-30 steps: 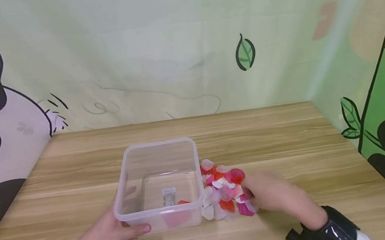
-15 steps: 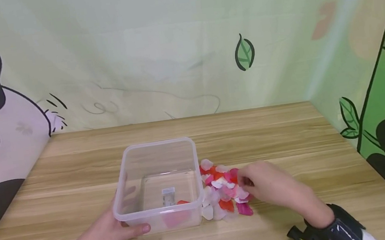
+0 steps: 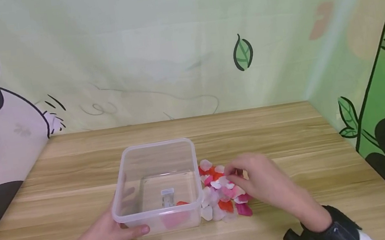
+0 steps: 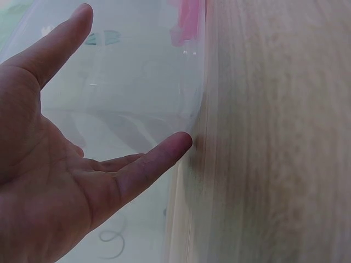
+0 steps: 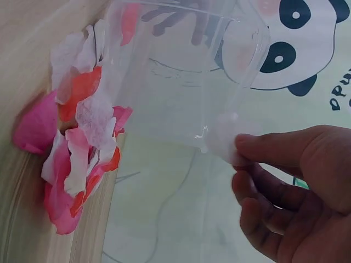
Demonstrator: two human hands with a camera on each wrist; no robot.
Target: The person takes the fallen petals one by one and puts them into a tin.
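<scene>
A clear plastic box (image 3: 157, 211) without a lid stands on the table, a few red and pink petals (image 3: 175, 218) inside near its front. My left hand (image 3: 113, 227) rests on the box's near left corner, thumb along the front and fingers along the left side. In the left wrist view these fingers (image 4: 159, 159) lie straight and spread against the wall. Right of the box lies a pile of artificial petals (image 3: 224, 192) in white, pink, red and magenta. Over the pile, my right hand (image 3: 257, 176) pinches a pale petal (image 5: 224, 139) between thumb and fingertips.
The wooden table (image 3: 251, 128) reaches back to a printed cloth backdrop (image 3: 177, 57) with leaves, pandas and bamboo. A small label (image 3: 168, 197) shows through the box's base. A black strapped device (image 3: 330, 227) sits on the right wrist.
My right hand has moved left and up from the pile's right edge, and holds a pale petal now. The left hand and the box have stayed in place.
</scene>
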